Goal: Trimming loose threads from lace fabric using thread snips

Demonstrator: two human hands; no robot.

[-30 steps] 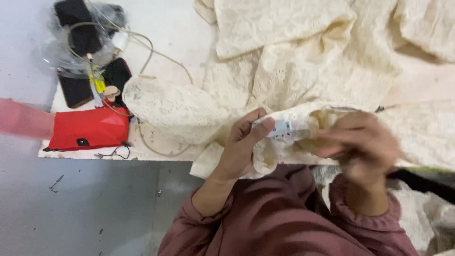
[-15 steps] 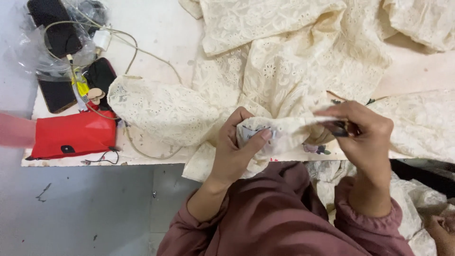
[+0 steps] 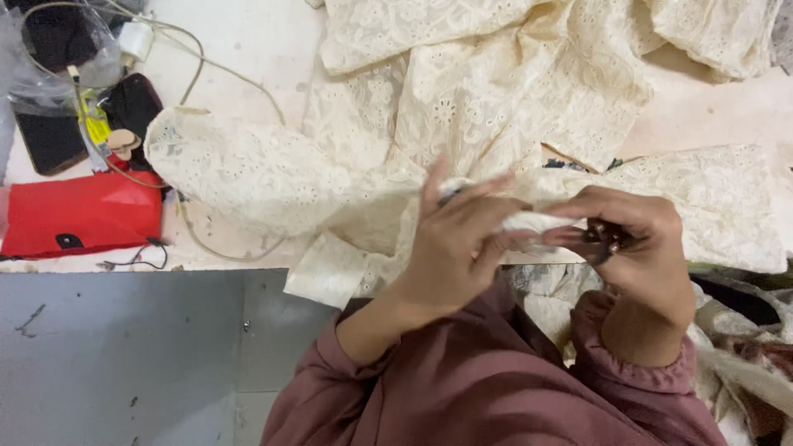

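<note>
White table (image 3: 248,49), cream lace fabric (image 3: 462,107) pinched between both hands' grip

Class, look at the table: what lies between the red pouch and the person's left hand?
In the head view, a cream lace sleeve lies between the red pouch and the left hand, with a pale cord looping along the table edge.

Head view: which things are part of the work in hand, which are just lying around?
In use:
- left hand pinching the cream lace fabric
- right hand gripping a small dark tool, kind unclear

Lying about:
- red pouch
- white cable
- dark phone
- clear plastic bag
</note>
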